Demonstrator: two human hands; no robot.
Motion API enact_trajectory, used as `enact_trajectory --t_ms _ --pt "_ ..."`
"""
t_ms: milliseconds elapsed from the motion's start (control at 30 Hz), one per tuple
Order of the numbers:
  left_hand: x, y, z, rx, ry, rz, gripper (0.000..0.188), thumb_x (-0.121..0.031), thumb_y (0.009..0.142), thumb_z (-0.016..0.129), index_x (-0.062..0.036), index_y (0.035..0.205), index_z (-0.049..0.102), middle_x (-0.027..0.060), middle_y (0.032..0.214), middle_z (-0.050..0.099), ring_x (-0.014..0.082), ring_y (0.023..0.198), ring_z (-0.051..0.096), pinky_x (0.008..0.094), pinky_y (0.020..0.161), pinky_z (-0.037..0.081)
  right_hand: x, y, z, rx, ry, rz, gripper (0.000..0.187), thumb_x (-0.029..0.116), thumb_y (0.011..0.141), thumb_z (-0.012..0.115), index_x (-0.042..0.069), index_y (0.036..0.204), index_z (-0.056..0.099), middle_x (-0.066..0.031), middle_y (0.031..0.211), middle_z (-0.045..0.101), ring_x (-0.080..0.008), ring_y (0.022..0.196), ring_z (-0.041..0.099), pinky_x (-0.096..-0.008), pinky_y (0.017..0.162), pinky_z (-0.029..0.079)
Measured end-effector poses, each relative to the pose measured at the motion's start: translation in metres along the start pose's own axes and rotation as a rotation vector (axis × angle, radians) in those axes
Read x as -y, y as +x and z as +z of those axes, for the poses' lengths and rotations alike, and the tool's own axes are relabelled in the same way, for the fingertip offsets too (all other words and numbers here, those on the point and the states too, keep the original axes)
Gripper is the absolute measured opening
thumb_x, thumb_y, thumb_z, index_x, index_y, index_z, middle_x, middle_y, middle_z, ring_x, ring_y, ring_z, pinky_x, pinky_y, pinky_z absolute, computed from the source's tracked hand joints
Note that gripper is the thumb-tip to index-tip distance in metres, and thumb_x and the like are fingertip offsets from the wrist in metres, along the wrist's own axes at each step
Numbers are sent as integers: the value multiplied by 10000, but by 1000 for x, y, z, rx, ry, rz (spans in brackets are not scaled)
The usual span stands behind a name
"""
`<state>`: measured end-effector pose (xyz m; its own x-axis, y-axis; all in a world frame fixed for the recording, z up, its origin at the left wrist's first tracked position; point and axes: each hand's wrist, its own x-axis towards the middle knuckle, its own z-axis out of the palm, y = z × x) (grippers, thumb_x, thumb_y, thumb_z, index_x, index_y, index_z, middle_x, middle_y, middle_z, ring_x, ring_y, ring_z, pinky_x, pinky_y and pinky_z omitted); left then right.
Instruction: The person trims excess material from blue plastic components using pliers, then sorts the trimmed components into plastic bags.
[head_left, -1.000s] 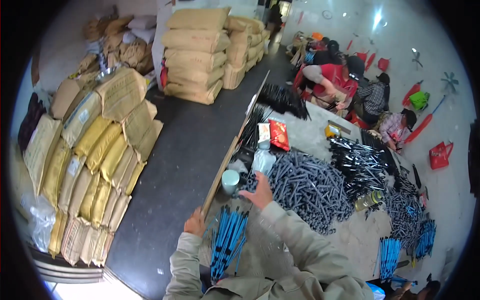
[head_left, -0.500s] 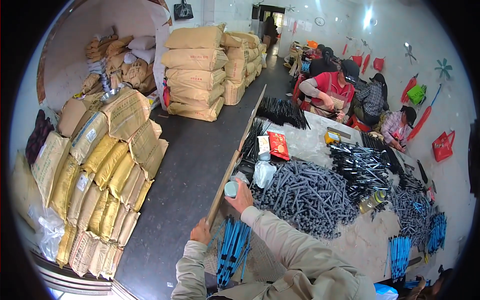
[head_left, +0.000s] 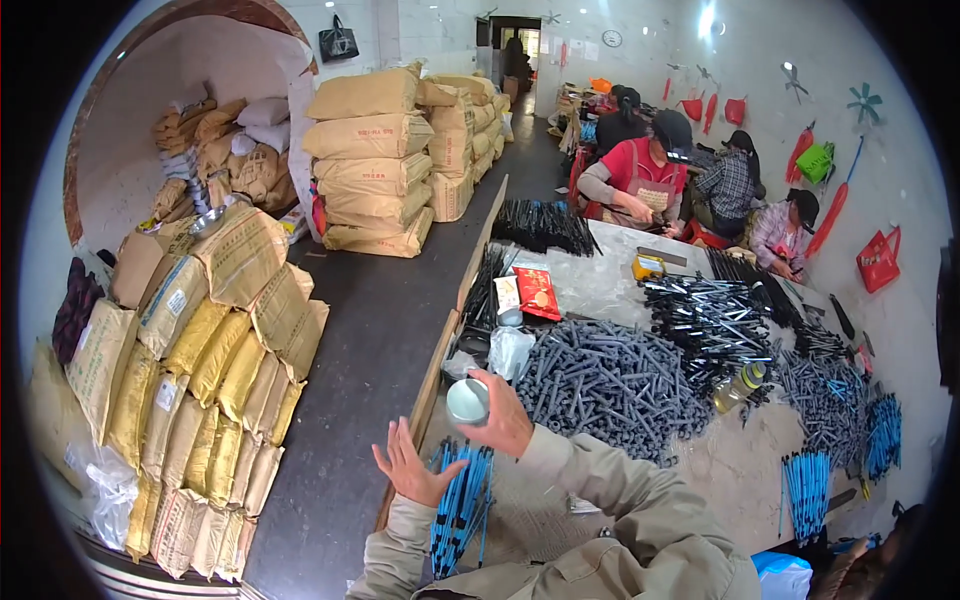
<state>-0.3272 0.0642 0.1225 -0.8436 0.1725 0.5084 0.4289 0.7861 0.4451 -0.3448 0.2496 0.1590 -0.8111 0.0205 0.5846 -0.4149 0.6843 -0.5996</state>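
Note:
My right hand (head_left: pixel 506 416) is closed around a pale, round-topped cup or jar (head_left: pixel 467 402), held above the left part of the table. Beside it my left hand (head_left: pixel 418 466) is raised with the fingers spread and nothing in it. Under and next to my hands lies a bundle of blue and black rods (head_left: pixel 463 510). A large heap of grey threaded plastic pieces (head_left: pixel 615 385) spreads to the right of the cup. Just beyond my right hand sit a clear plastic bag (head_left: pixel 510 352), a red packet (head_left: pixel 537 292) and a white packet (head_left: pixel 507 295).
A wooden strip (head_left: pixel 440 365) edges the table on the left. Black rods (head_left: pixel 712 320), a bottle (head_left: pixel 738 388) and more blue rods (head_left: pixel 806 492) lie to the right. Co-workers, including a person in red (head_left: pixel 640 180), sit at the far side. Stacked sacks (head_left: pixel 215 370) stand across the dark floor.
My right hand has brought the cup nearer to me and tilted it toward the view. My left hand has let go of the wooden edge and lifted with its fingers spread.

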Motion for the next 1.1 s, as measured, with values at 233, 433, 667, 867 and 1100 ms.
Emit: enact_trajectory --t_ms 233,433,667,867,1100 --pt "-56 5 7 -35 -476 67 1034 -509 582 767 48 1319 303 185 1205 487 333 1200 413 483 1024 221 56 -16 -74 151 142 -37 751 204 626 752 5 1240 367 -176 1134 485 -335 1047 485 -395 901 379" --pt "-68 -25 22 161 -1061 84 857 -359 598 824 22 1241 405 187 1137 509 317 1026 528 380 839 441 73 -42 -99 215 102 -36 786 265 614 791 16 1237 382 -173 1165 490 -317 1056 504 -375 899 399" --pt "-70 -49 16 55 -962 70 755 -285 617 816 7 1197 433 170 1077 518 314 961 549 374 801 457 99 -53 -101 298 -135 -76 688 409 687 713 72 1219 434 -145 1127 512 -318 1009 510 -394 849 398" --pt "-69 -54 1 -19 -787 64 677 -274 651 777 -9 1178 444 170 1059 513 323 957 547 379 796 454 100 -58 -61 138 -155 -174 529 392 753 656 83 1152 498 -145 1055 507 -328 914 515 -396 796 422" --pt "-50 -59 -14 36 -779 25 570 -174 729 686 -20 1190 388 118 1086 498 220 1008 520 337 828 435 102 -45 -49 193 -58 -453 390 319 755 662 109 1063 547 -135 1007 485 -306 860 510 -378 731 442"
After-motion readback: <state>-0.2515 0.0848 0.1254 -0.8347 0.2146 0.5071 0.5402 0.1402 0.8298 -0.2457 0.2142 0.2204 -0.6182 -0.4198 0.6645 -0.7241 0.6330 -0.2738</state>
